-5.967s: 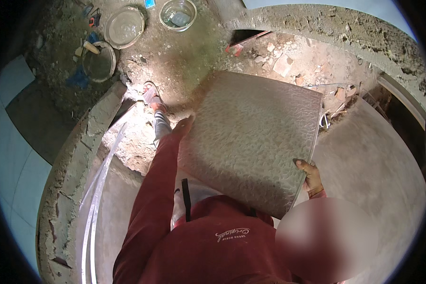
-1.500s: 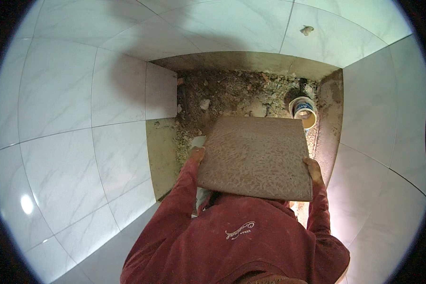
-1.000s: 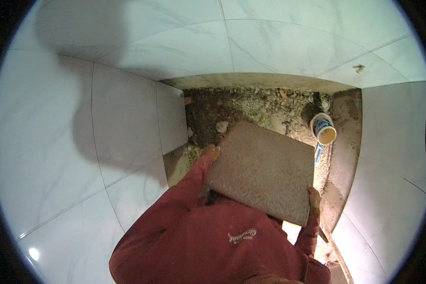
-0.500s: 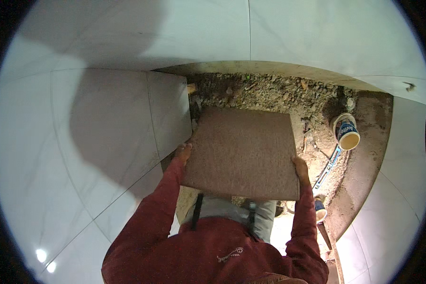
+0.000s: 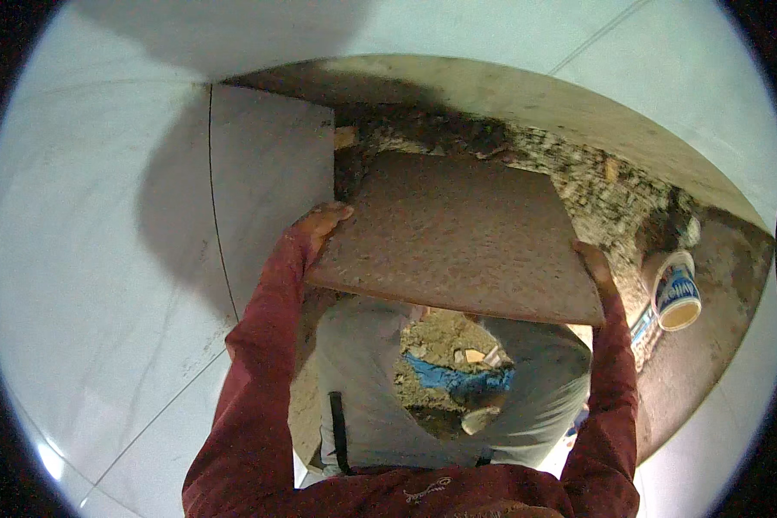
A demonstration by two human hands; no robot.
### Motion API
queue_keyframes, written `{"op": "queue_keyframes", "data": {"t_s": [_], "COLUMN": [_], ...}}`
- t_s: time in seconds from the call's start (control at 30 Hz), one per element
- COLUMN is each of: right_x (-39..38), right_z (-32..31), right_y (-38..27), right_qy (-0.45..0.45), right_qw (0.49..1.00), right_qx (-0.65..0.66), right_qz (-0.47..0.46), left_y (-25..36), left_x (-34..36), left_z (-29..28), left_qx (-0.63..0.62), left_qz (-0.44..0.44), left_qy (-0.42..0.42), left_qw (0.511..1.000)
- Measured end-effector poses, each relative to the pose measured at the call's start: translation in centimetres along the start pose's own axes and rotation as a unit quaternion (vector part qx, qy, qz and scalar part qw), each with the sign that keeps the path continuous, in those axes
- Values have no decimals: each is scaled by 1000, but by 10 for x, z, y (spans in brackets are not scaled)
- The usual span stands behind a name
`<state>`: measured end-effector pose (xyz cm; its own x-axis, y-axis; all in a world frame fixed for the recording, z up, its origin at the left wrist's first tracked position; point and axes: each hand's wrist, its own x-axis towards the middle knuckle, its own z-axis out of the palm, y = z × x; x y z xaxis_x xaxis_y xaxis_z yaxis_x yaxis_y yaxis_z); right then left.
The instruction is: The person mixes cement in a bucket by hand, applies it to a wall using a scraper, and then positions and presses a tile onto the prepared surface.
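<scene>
Front and centre: one big brown slab [image 5: 462, 229]

Right over the rubble [image 5: 600, 194] and partly covering a pair of pale grey trousers [image 5: 363, 380], the slab was held out with its bumpy face showing. Left hand [image 5: 323, 221] had its fingers clamped on the left edge, right hand [image 5: 596, 263] had the right edge, so basically one per side. Whatever the fingers were doing underneath was hidden, so I can't say. Couldn't tell either if the near edge touched the trousers.

Between the trouser legs was some crumpled blue stuff [image 5: 457, 376] (cloth or plastic, no idea) lying on the dirt, with a few pale chunks [image 5: 483, 355] just past it. Off to the right, near the right hand, sat a white bucket [image 5: 677, 292] with a blue label, plus a blue-and-white strip [image 5: 642, 326] just beside it. Behind the rubble curved a tan band [image 5: 501, 91], and on the left a big shadow [image 5: 177, 194] fell across the white tiles [image 5: 86, 259].
</scene>
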<state>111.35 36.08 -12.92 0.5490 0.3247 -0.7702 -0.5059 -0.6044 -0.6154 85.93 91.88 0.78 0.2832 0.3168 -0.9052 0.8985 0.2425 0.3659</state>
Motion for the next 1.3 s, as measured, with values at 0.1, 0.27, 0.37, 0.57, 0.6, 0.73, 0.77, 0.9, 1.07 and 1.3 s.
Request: {"op": "queue_keyframes", "data": {"t_s": [0.1, 0.27, 0.37, 0.57, 0.6, 0.73, 0.77, 0.9, 1.07, 1.3], "right_x": [29, 55, 70, 62, 62, 71, 78, 87, 46, -13], "right_z": [17, 21, 15, 29, 33, 28, 22, -16, -3, 75], "right_y": [-34, -73, -102, -158, -163, -172, -174, -195, -239, -302], "right_qy": [-5, -75, -18, -86, -131, -13, -27, 190, 194, 392], "right_qw": [1000, 985, 988, 970, 958, 972, 971, 926, 820, 676], "right_qx": [21, 16, -32, 168, 139, 157, 132, -36, 74, -493], "right_qz": [21, -154, -150, -151, -213, -174, -198, -324, -533, -382], "left_y": [30, 19, 10, 41, 50, 83, 90, 120, 132, 123], "left_x": [44, 90, 110, 124, 132, 143, 146, 160, 169, 162], "left_z": [-38, -54, -48, -42, -40, -26, -22, -20, -27, -21], "left_qx": [3, -101, -113, -128, -262, -315, -319, -327, -273, -260], "left_qz": [-15, 240, 343, 447, 366, 338, 350, 350, 357, 391], "left_qy": [-26, 14, 49, -10, -28, 3, 19, 76, 47, 71], "left_qw": [1000, 965, 931, 885, 892, 887, 881, 875, 892, 880]}}
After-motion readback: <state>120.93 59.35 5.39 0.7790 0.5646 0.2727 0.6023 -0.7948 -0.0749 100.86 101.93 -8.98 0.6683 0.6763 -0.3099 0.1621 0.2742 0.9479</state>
